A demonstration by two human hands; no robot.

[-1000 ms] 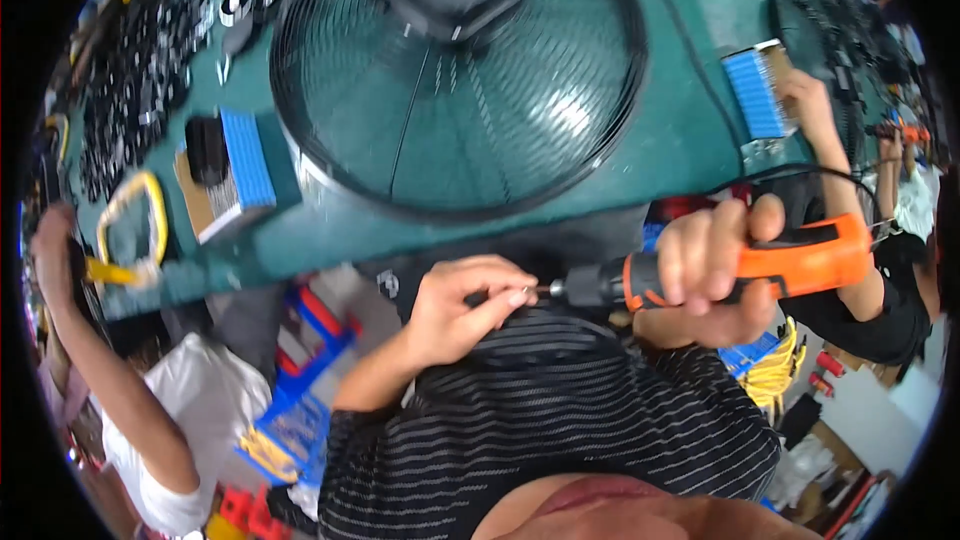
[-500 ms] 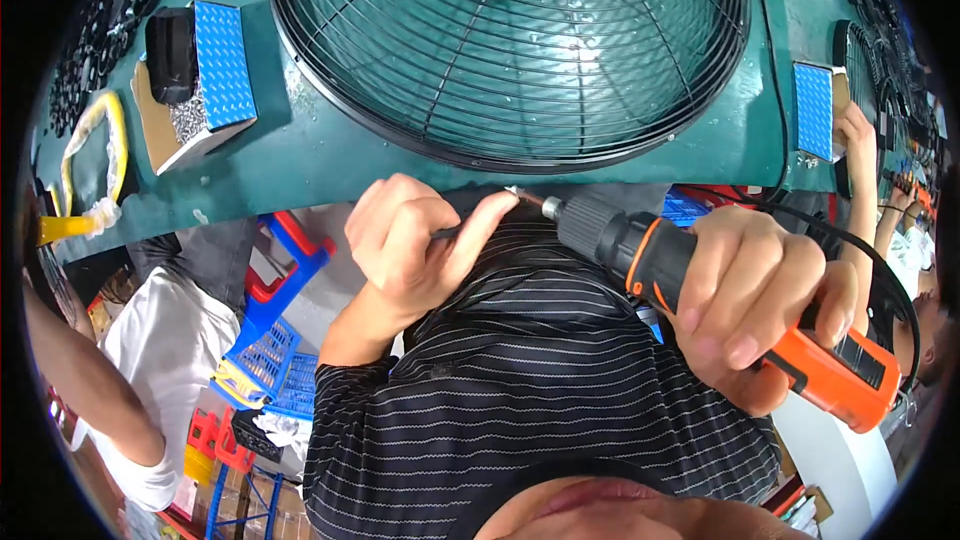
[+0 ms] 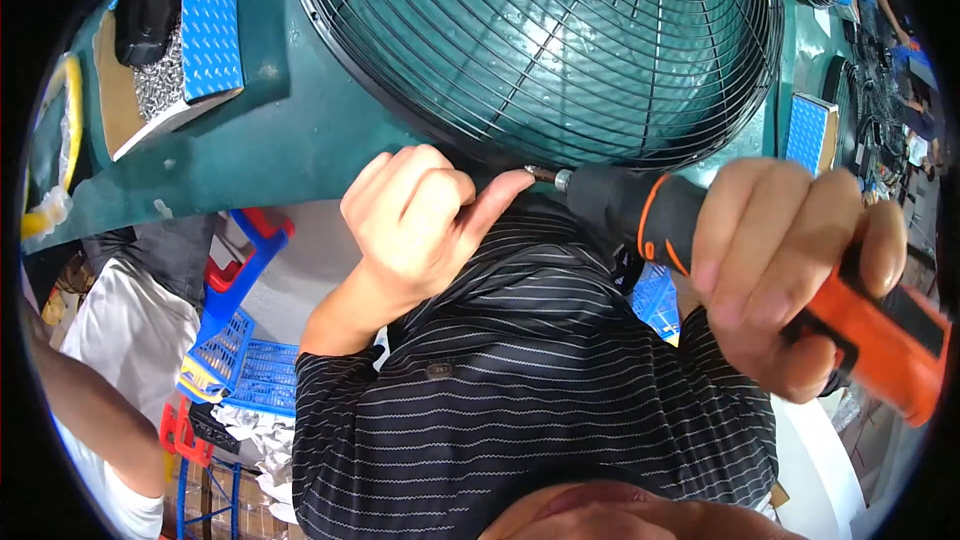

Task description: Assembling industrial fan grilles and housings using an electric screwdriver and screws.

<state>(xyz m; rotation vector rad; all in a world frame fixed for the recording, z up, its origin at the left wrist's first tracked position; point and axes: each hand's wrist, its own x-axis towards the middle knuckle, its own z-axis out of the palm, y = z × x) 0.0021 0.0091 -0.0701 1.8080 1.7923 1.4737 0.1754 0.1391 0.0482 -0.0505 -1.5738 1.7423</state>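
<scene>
My right hand [image 3: 780, 265] is wrapped round an orange and black electric screwdriver [image 3: 635, 215], its bit pointing left. A small silvery screw [image 3: 531, 171] appears at the bit's tip. My left hand [image 3: 410, 225] has its fingers curled in, and its outstretched thumb touches the bit's tip. Whatever lies inside those curled fingers is hidden. Just beyond both hands, a round black wire fan guard [image 3: 335, 42] rests on the green table [image 3: 285, 155], its near rim by the table edge.
A box of screws [image 3: 160, 85] with a black tray on top stands at the left. Beside it is a yellow hoop-shaped thing [image 3: 73, 130]. Another blue-patterned box [image 3: 805, 135] sits at the right. Near the left edge a person in white [image 3: 130, 330] is close by.
The table, guard and screw box have shifted in view. My right hand and the screwdriver have moved right and slightly up. My left thumb stays at the bit tip.
</scene>
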